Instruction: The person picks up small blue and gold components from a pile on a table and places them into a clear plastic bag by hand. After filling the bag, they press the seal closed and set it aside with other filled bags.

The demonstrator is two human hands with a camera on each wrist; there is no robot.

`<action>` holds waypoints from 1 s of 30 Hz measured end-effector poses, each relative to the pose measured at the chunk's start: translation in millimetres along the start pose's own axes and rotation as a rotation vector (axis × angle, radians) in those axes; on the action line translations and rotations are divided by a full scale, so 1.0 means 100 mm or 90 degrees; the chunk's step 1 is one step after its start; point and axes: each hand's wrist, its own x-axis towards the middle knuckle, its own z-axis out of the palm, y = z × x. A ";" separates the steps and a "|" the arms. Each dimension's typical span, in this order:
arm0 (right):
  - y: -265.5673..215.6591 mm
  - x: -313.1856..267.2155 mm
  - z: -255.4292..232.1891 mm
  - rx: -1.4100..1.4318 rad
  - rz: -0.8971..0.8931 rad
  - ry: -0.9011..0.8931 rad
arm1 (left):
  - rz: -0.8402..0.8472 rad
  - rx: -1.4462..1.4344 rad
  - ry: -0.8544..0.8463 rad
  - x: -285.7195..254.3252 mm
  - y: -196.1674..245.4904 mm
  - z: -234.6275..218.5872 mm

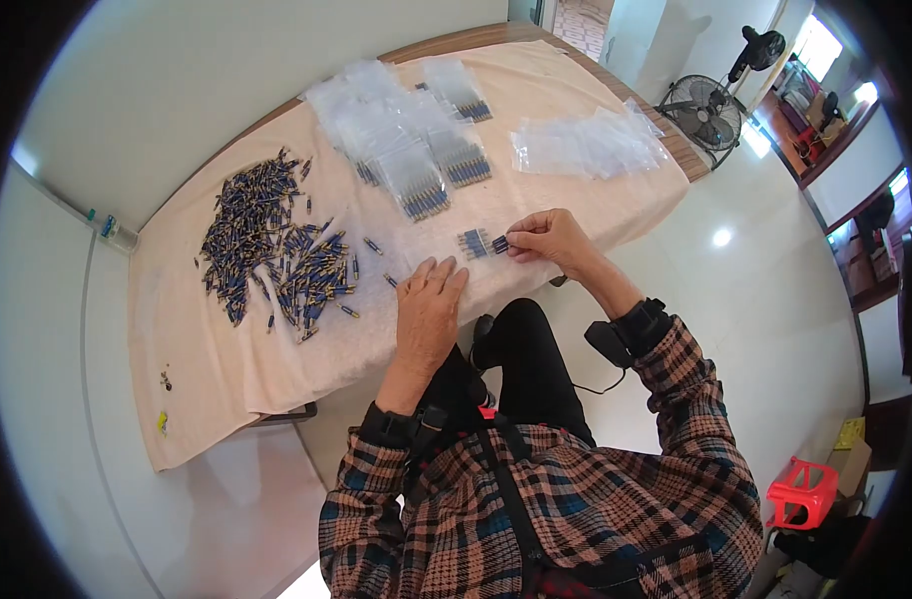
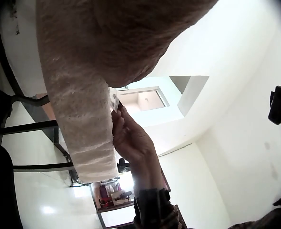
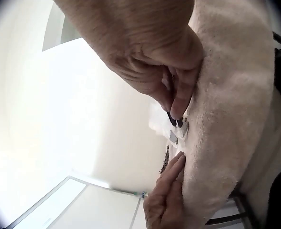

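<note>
Between thumb and fingertips, my right hand (image 1: 553, 240) pinches a few small dark blue plugs with brass ends (image 1: 500, 244), low over the cloth-covered table. Their dark ends (image 3: 179, 122) poke out below the fingertips in the right wrist view. Just left of them lies a short row of similar plugs (image 1: 472, 244), side by side. My left hand (image 1: 429, 309) rests on the cloth near its front edge, fingers extended and holding nothing. A loose plug (image 1: 390, 281) lies by its fingertips. Farther left spreads a large heap of loose plugs (image 1: 246, 225).
Clear bags filled with plugs (image 1: 421, 195) are stacked at the back middle of the table. Flat clear bags (image 1: 586, 145) lie at the back right. A pale cloth (image 1: 217, 399) covers the tabletop. On the floor stand a fan (image 1: 703, 112) and a red stool (image 1: 803, 492).
</note>
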 end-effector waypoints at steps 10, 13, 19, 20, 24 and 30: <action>0.02 -0.02 0.09 -0.124 -0.003 -0.047 | 0.026 0.013 0.002 0.02 0.02 -0.03; 0.04 -0.03 0.15 -0.207 -0.036 -0.036 | 0.028 0.006 0.002 0.02 0.02 -0.04; 0.03 -0.07 0.22 -0.381 -0.117 -0.007 | 0.020 -0.032 0.016 0.01 0.01 -0.04; 0.05 -0.07 0.20 -0.375 -0.133 -0.009 | 0.019 -0.032 0.015 0.01 0.00 -0.03; 0.12 -0.06 0.15 -0.373 -0.208 -0.022 | 0.013 -0.054 0.023 -0.01 -0.02 -0.03; 0.13 -0.08 0.16 -0.415 -0.266 -0.026 | 0.015 -0.101 0.045 0.00 -0.02 -0.05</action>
